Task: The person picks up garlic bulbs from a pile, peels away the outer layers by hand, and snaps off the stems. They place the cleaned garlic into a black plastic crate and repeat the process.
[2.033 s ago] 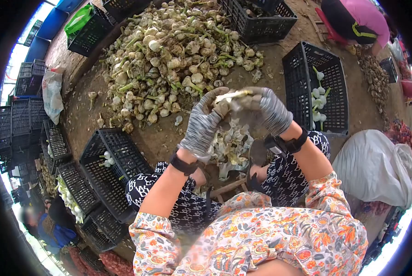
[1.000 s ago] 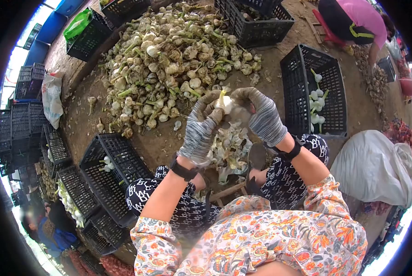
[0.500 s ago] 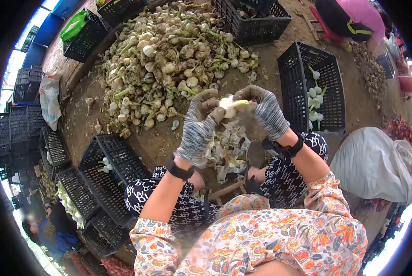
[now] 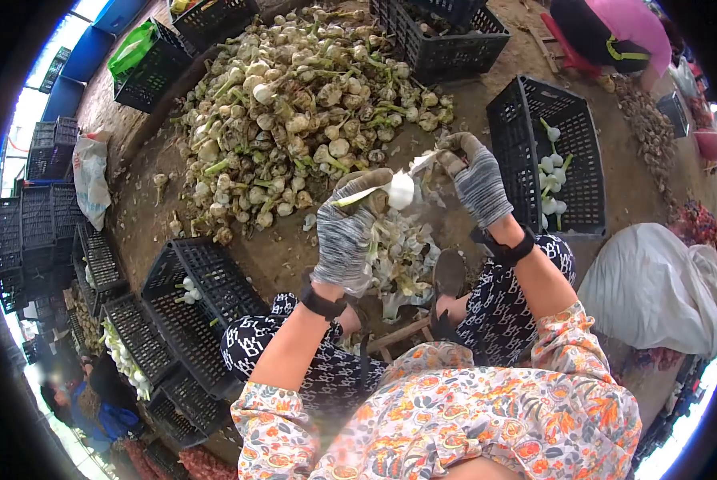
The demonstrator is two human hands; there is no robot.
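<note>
My left hand, in a grey knitted work glove, grips a garlic bulb. The bulb is white and clean, and its green stem points left across the fingers. My right hand, gloved the same way, pinches a strip of papery garlic skin up and to the right of the bulb. Below both hands a small heap of peeled skins lies on the ground between my feet. Beyond them spreads a big pile of unpeeled garlic.
At right a black crate holds several white bulbs; another crate at left holds a few. A white sack slumps by my right knee. More crates line the left. A person in pink bends at top right.
My right hand has moved right, away from the bulb, pulling skin with it. The bulb has turned in my left hand: its stem now points left, and its surface looks whiter.
</note>
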